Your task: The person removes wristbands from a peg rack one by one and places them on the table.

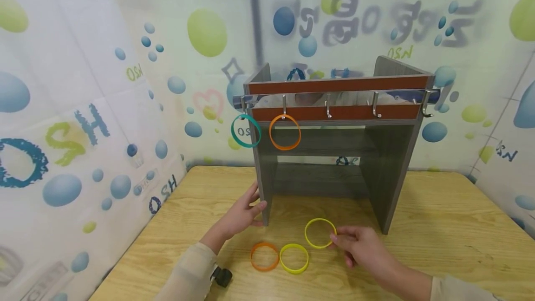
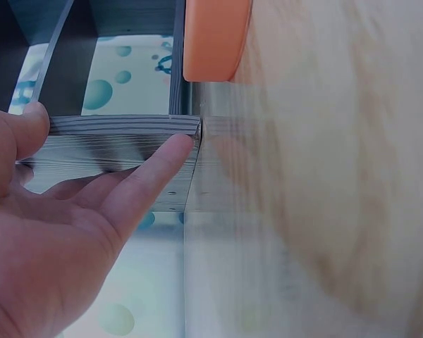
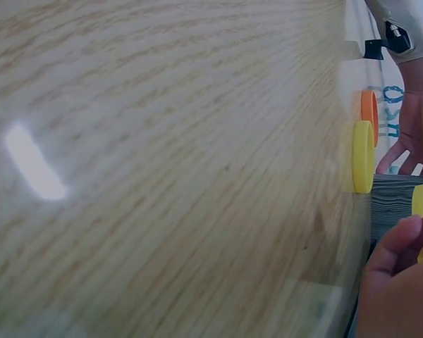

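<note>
Right hand (image 1: 363,247): thumb and fingers closed in a pinch on the right rim of a yellow ring (image 1: 319,219), lower centre of frame; right wrist view suggests it is off the bench (image 1: 451,226). Left hand (image 1: 240,210): thumb and fingers astride the front edge of the left panel of the grey rack (image 1: 330,143), a light hold.

Risks (judged): edge-only pinch, so the ring could swivel or slip if knocked. A bump against the hooks (image 1: 328,106) might shift the rack should the left hand slacken. A low sweep could catch the second yellow ring (image 1: 294,271), which sits just beside the bench-level orange ring (image 1: 264,269).

Edges: right panel stands near the right hand; hook tips project forward. Room looks widest at lower right.
</note>
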`<state>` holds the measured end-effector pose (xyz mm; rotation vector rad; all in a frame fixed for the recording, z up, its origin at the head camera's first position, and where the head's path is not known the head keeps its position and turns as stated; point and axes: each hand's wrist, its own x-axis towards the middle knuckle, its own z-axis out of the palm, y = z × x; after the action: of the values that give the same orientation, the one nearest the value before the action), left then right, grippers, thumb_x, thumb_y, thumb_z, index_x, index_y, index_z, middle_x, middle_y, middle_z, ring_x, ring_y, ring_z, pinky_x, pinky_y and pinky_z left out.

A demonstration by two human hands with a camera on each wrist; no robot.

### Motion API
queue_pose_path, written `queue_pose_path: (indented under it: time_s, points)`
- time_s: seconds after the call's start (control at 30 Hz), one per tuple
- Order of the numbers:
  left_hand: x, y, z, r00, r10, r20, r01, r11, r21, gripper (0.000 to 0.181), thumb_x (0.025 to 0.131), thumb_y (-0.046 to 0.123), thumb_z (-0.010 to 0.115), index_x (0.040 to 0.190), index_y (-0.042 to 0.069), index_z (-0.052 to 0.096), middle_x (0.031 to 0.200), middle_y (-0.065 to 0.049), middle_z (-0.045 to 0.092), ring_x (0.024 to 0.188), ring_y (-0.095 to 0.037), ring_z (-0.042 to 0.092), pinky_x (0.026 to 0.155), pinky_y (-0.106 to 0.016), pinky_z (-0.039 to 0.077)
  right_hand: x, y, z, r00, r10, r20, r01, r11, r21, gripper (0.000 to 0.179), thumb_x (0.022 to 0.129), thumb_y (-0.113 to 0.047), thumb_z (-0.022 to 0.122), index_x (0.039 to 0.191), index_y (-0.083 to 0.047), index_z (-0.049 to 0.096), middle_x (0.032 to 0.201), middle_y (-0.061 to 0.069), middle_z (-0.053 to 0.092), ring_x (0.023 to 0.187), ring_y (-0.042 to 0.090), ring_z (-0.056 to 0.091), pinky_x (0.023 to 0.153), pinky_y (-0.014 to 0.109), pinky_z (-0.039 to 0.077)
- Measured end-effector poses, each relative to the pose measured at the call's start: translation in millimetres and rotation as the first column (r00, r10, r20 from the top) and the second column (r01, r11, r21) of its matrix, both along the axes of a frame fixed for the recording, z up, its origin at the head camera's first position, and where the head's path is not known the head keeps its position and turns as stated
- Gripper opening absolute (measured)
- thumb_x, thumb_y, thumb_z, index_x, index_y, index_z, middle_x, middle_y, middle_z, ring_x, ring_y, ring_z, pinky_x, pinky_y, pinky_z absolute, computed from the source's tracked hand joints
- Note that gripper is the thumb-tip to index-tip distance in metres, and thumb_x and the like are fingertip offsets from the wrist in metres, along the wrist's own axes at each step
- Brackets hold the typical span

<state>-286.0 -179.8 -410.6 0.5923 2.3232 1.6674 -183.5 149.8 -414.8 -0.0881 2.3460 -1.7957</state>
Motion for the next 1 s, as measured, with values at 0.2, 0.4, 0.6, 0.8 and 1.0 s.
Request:
queue_pose_path:
  time_s: [0.2,0.4,0.6,0.8,1.0]
  points:
    - [-0.6,1.0,0.4,1.0,-0.003,-0.007,0.003,1.0,0.0,0.075,0.115,0.019,0.05,0.173,0.038,0.006,0.175,-0.028,0.02,0.147,-0.056,0.046,0.092,-0.056,0.064,1.9,5,-6.7,0.999,0.048,-0.001,-0.048,0.999,-0.005,0.052,0.106,-0.021,0.067,0.138,0.019,0.056,0.103,0.013,0.082,0.054,0.008,0.05,0.051,0.024,0.046]
    - [-0.7,0.9,0.3,1.0,-0.002,-0.006,0.002,1.0,-0.003,0.075,0.115,0.018,0.05,0.173,0.037,0.006,0.175,-0.029,0.019,0.149,-0.056,0.044,0.092,-0.056,0.064,5.8,9,-13.5,0.997,0.083,-0.002,-0.083,0.996,0.009,0.047,0.106,-0.02,0.067,0.134,0.018,0.06,0.099,0.011,0.082,0.053,0.008,0.052,0.05,0.021,0.046]
    - [0.3,-0.2,-0.1,1.0,-0.004,-0.009,0.004,1.0,-0.006,0.075,0.115,0.019,0.05,0.173,0.037,0.006,0.175,-0.029,0.018,0.15,-0.057,0.042,0.093,-0.057,0.064,7.9,12,-17.8,0.994,0.086,0.062,-0.086,0.996,-0.001,0.05,0.106,-0.022,0.067,0.138,0.016,0.058,0.1,0.007,0.081,0.054,0.008,0.051,0.049,0.02,0.044]
    - [0.3,-0.2,-0.5,1.0,-0.005,-0.008,0.005,1.0,-0.003,0.075,0.115,0.019,0.05,0.173,0.037,0.006,0.175,-0.029,0.019,0.149,-0.057,0.043,0.092,-0.057,0.064,10.8,15,-21.7,0.993,0.113,0.038,-0.113,0.994,-0.003,0.045,0.105,-0.018,0.066,0.133,0.018,0.061,0.096,0.009,0.082,0.052,0.009,0.051,0.048,0.021,0.044]
    - [0.1,-0.3,-0.6,1.0,-0.008,-0.005,0.008,1.0,0.002,0.075,0.115,0.019,0.05,0.173,0.037,0.006,0.175,-0.029,0.019,0.149,-0.056,0.044,0.093,-0.057,0.064,12.7,17,-21.4,0.99,0.125,0.065,-0.125,0.992,0.002,0.047,0.105,-0.017,0.066,0.132,0.022,0.059,0.094,0.008,0.082,0.053,0.007,0.052,0.05,0.022,0.047]
